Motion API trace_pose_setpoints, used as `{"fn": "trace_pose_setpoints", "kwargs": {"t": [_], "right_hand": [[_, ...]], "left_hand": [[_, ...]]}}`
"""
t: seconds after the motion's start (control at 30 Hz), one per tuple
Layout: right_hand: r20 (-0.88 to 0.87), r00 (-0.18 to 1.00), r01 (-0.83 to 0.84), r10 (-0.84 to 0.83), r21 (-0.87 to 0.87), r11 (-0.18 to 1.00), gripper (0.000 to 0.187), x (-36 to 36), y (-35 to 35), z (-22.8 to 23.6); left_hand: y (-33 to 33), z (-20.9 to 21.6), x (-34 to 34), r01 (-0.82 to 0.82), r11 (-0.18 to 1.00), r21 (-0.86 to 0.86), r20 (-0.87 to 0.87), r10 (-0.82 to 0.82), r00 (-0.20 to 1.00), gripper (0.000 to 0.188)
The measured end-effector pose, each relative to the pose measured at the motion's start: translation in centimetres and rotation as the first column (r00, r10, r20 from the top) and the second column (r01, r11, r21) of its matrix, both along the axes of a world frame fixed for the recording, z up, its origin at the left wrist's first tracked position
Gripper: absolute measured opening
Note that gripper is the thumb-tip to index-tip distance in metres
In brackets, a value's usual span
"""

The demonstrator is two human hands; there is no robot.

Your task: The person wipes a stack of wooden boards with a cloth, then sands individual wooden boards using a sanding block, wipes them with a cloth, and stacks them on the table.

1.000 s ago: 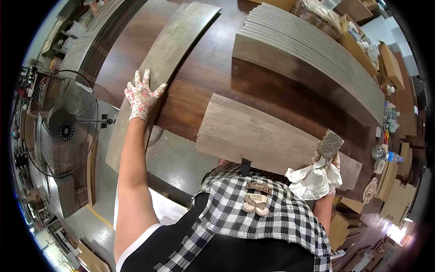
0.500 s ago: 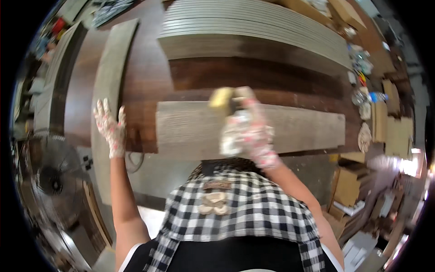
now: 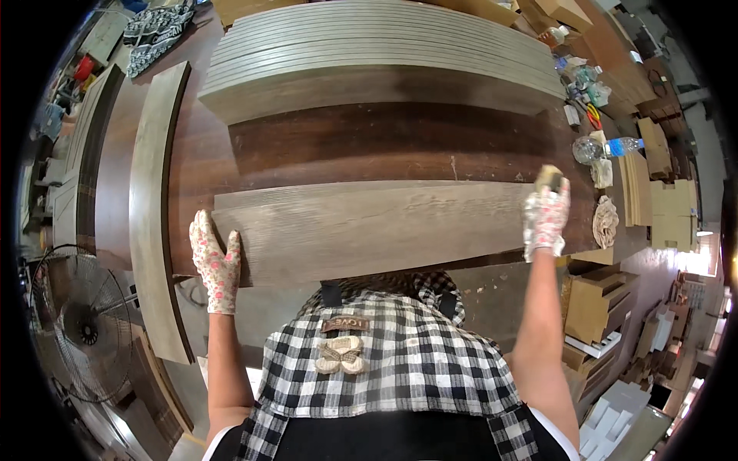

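A long grey-brown wood-grain plank point(image 3: 377, 230) lies across the dark table before me. A thin strip of what looks like another plank shows along its far edge. My left hand point(image 3: 215, 261), in a flowered glove, is at the plank's left end, fingers stretched out and thumb apart. At the right end my right hand point(image 3: 546, 215), gloved alike, is closed around a small yellowish and dark block point(image 3: 550, 177); its exact kind is unclear. The fingers partly hide the block.
A stack of similar planks point(image 3: 384, 84) stands at the table's far side. Another long plank point(image 3: 154, 184) lies at the left, past the near edge. Plastic bottles point(image 3: 623, 147), a crumpled cloth point(image 3: 605, 223) and red-yellow handles point(image 3: 593, 117) lie right. A floor fan point(image 3: 84, 323) stands left.
My left hand has moved from the left-hand plank to the middle plank's left end. My right hand has carried the block from the plank's middle to its right end. The view has shifted.
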State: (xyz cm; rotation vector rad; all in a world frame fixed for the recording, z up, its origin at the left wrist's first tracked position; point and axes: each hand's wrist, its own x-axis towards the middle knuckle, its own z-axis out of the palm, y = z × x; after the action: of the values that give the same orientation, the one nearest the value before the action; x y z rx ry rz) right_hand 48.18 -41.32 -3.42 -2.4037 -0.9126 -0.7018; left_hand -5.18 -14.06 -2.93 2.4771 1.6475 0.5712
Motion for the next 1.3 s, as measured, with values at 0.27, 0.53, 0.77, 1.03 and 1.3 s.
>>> {"fn": "trace_pose_setpoints", "kwargs": {"t": [0.27, 0.53, 0.77, 1.03, 1.3], "right_hand": [[-0.672, 0.572, -0.473, 0.471, 0.199, 0.858, 0.039, -7.0, 6.9, 7.1], [-0.612, 0.365, -0.925, 0.702, -0.156, 0.345, 0.041, -22.7, 21.7, 7.2], [-0.632, 0.126, -0.985, 0.764, -0.171, 0.021, 0.032, -35.4, 31.4, 8.5], [-0.585, 0.209, -0.957, 0.783, -0.287, 0.041, 0.039, -28.9, 27.3, 7.5], [-0.506, 0.721, -0.693, 0.473, -0.527, 0.493, 0.04, -7.0, 10.2, 9.2]], "left_hand": [[-1.3, -0.4, 0.4, -0.265, 0.964, 0.023, 0.309, 0.245, 0.919, 0.046], [-2.1, -1.2, 1.4, -0.39, 0.917, 0.088, 0.596, 0.265, 0.758, 0.04], [-2.5, -0.8, 1.9, -0.378, 0.926, -0.003, 0.67, 0.283, 0.686, 0.044], [-2.2, -0.8, 1.3, -0.353, 0.933, 0.065, 0.606, 0.244, 0.757, 0.047], [-1.9, -0.9, 0.9, -0.269, 0.961, 0.07, 0.556, 0.186, 0.81, 0.042]]}}
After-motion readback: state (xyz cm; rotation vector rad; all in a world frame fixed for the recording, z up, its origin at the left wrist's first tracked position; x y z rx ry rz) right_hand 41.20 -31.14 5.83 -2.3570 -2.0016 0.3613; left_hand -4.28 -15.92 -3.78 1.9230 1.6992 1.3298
